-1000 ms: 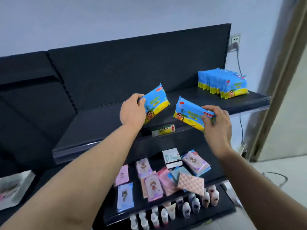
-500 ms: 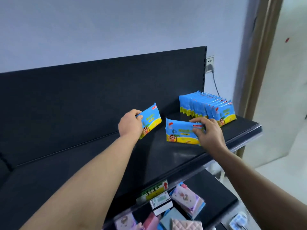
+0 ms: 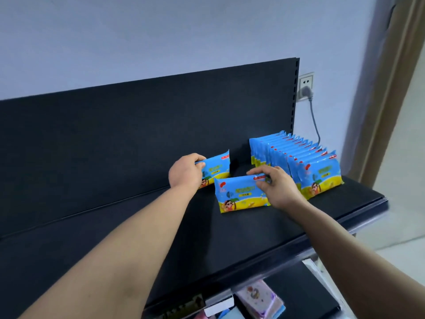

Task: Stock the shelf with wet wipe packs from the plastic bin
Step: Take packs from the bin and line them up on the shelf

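Wet wipe packs point(image 3: 305, 166) stand upright in a tight row at the right end of the shelf point(image 3: 207, 245), printed faces toward the front edge, long axes running along the shelf, red-marked top seams up. Just left of that row, the right hand point(image 3: 279, 187) pinches the top edge of a front pack point(image 3: 239, 195) between thumb and curled fingers; this pack stands on its lower long edge on the shelf, long axis level and along the shelf, face forward. Behind it, close to the back panel point(image 3: 138, 134), the left hand point(image 3: 186, 173) grips the left end of a rear pack point(image 3: 217, 168), also upright and face forward, its long axis rising slightly to the right; whether it touches the shelf I cannot tell. Shelf and back panel are matte black. Above is a pale wall point(image 3: 184, 31); a socket point(image 3: 305, 82) with a grey plug point(image 3: 307, 92) sits beside the panel's right edge; a door frame point(image 3: 391, 88) stands at far right. Small pastel packets point(image 3: 257, 300) lie on a lower shelf.
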Tool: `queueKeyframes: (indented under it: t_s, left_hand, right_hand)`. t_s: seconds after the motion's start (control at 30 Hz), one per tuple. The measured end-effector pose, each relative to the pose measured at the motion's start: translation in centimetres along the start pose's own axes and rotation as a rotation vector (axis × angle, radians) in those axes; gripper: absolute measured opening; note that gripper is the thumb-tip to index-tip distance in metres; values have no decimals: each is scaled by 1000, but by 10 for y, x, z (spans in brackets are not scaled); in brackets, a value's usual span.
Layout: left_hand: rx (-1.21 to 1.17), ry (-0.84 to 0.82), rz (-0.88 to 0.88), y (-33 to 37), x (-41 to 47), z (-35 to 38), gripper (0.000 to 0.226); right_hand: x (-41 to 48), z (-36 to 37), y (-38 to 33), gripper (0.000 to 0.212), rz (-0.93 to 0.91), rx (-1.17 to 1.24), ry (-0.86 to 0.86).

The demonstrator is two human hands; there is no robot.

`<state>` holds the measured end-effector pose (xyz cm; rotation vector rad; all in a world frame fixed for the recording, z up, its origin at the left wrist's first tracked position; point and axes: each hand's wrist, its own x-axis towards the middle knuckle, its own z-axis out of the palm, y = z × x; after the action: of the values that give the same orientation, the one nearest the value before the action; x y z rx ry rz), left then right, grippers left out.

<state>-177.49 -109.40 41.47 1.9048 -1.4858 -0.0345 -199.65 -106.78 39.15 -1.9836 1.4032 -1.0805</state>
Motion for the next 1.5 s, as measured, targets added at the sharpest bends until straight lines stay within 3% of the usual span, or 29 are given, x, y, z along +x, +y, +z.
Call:
queueKeyframes:
  t_s: [0.13, 0.3, 0.43, 0.57, 0.67, 0.8, 0.97, 1.07, 1.17, 1.33, 1.5]
  left_hand:
    - [-22, 26, -64, 2, 12, 11, 17]
    - [-27, 220, -111, -3, 24, 21, 7]
    - [-42, 299, -99, -6, 28, 28, 19]
    - [-220, 447, -230, -7, 19, 19, 27]
    - [-422, 283, -271, -10, 6, 20, 42]
    - [-178, 39, -283, -15, -7, 34, 52]
    - [-224, 124, -410, -10, -13, 52, 50]
    - [-163, 177, -414, -9, -13, 61, 64]
    - [-84, 165, -423, -9, -10, 66, 67]
    - [-57, 145, -474, -10, -1, 70, 49]
    - [-54, 165, -440, -12, 2, 72, 49]
  right_hand:
    - [18, -3, 6, 27, -58, -1, -66]
    - [42, 6, 10, 28, -74, -6, -79]
    - [64, 21, 9, 27, -77, -8, -116]
    - [90, 41, 8, 27, -52, 5, -84]
    - [104, 57, 4, 28, -39, 44, -44]
    - [112, 75, 8, 35, -6, 75, 16]
    - [112, 84, 16, 58, -6, 102, 34]
    - [111, 89, 18, 75, 109, 57, -80]
    - [110, 97, 24, 63, 133, -121, -178]
    - [115, 103, 24, 60, 120, -96, -79]
    - [114, 108, 25, 64, 133, -105, -65]
